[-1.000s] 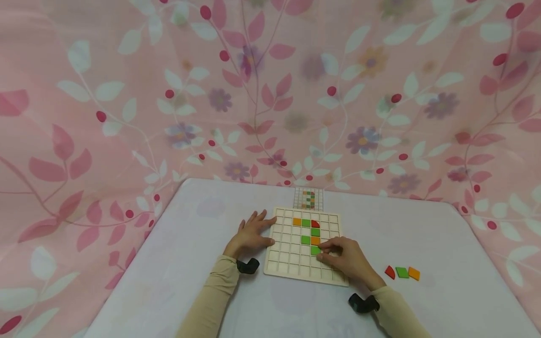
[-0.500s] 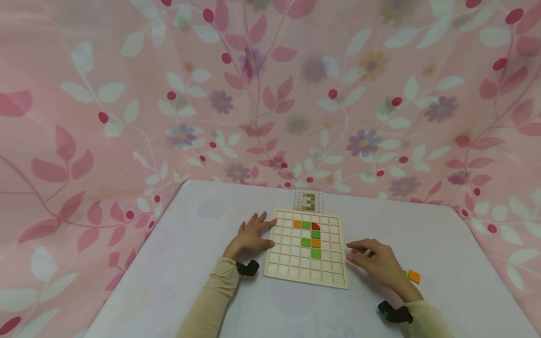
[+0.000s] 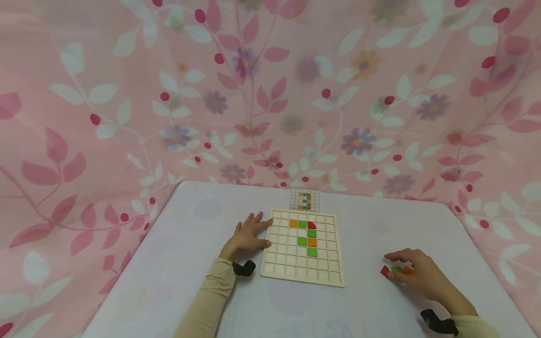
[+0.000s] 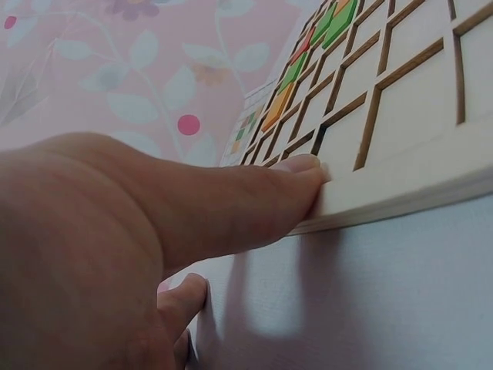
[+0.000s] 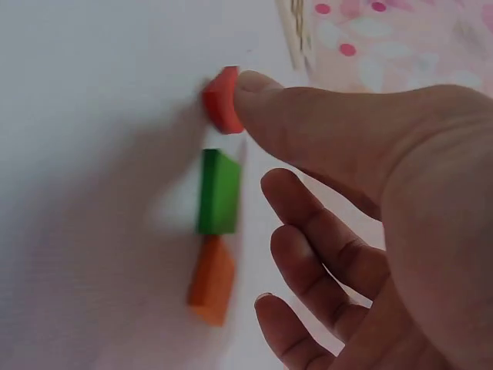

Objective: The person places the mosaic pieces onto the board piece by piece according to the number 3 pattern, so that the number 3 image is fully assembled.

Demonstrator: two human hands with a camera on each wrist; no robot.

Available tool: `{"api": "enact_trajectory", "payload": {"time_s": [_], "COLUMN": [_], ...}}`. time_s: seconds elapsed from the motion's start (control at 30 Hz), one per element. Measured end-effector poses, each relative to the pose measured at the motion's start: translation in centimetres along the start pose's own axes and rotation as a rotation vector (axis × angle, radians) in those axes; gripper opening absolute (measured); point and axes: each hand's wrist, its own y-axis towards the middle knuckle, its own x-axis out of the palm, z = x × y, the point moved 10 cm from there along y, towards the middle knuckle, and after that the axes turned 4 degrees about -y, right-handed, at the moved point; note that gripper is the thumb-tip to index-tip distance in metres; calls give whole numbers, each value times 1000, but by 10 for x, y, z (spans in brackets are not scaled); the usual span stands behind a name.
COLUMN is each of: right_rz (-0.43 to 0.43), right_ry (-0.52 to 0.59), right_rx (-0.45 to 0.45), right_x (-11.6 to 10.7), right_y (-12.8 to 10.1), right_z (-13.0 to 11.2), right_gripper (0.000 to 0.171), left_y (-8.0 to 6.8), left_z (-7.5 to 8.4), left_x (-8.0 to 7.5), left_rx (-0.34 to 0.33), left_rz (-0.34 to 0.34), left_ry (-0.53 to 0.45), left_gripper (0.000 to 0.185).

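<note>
My left hand (image 3: pixel 247 237), fingers spread, rests beside the left edge of a pale wooden grid board (image 3: pixel 281 258). In the left wrist view its thumb (image 4: pixel 254 196) touches the rim. Several coloured tiles lie in the grid, among them a red quarter-round one (image 3: pixel 311 225) and an orange one (image 3: pixel 293 223). Over three loose tiles to the right hovers my right hand (image 3: pixel 427 277), thumb and fingers apart. The right wrist view shows its thumb at the red tile (image 5: pixel 222 102); whether they touch I cannot tell. A green tile (image 5: pixel 221 193) and an orange tile (image 5: pixel 213 281) lie in line.
Behind the board lies a small pattern card (image 3: pixel 304 200) with a printed grid and coloured shapes. A white cloth covers the table (image 3: pixel 203 281). At the back hangs a pink floral curtain (image 3: pixel 270 94).
My right hand has left the green tile at the board's lower part and moved right to the loose tiles. The left hand stays at the board's edge.
</note>
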Motion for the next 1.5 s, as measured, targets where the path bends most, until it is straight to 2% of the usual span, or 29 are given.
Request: {"api": "enact_trajectory", "payload": {"time_s": [0.23, 0.47, 0.6, 0.73, 0.9, 1.07, 1.33, 1.5], "right_rz": [29, 76, 78, 134, 143, 156, 192, 185], "right_ry": [-45, -48, -34, -55, -78, -152, -350, -389], "right_rx": [3, -25, -25, -38, 9, 30, -17, -10], "right_x": [9, 11, 12, 9, 13, 15, 14, 14], "right_y": [-7, -9, -10, -9, -7, -8, -7, -10], "right_z": [7, 0, -3, -3, 1, 1, -17, -22], "right_gripper": [25, 33, 28, 27, 28, 26, 28, 32], "left_y": [-2, -1, -2, -2, -2, -1, -3, -3], "left_z": [2, 3, 3, 3, 3, 2, 2, 3], "left_x": [-1, 1, 1, 1, 0, 0, -2, 0], "left_rx": [17, 31, 33, 33, 29, 24, 29, 42], "left_rz": [2, -5, -11, -10, 0, 8, 5, -3], "left_ry": [13, -13, -26, -22, -22, -23, -30, -30], "left_gripper": [72, 72, 73, 72, 72, 73, 72, 72]}}
